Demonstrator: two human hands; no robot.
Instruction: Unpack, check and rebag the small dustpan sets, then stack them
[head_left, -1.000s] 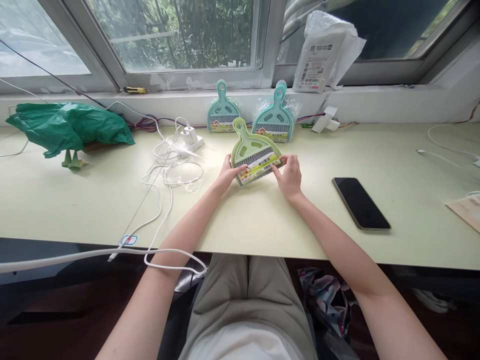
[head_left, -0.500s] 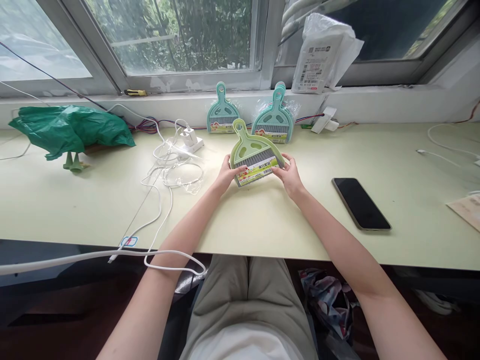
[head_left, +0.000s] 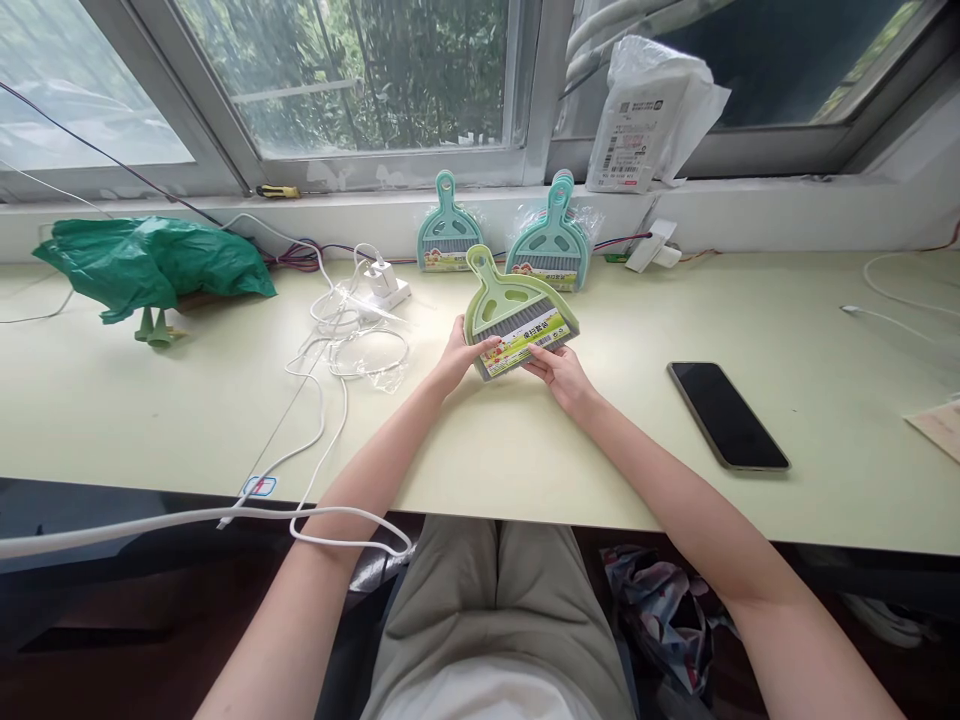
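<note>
Left hand (head_left: pixel 457 358) and right hand (head_left: pixel 562 378) clamped on green dustpan (head_left: pixel 502 285), not yet released, brush (head_left: pixel 517 321) nested, label (head_left: pixel 534 340) on; teal dustpans (head_left: pixel 448 218) already stand near desk's (head_left: pixel 480 450) back edge.

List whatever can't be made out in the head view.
All in the head view:
Left hand: most fingers hidden behind the green dustpan set.
Its back: hidden by its own front.
Beige sheet: cut off by the right edge.
Wrapped box: fine print too small.
</note>
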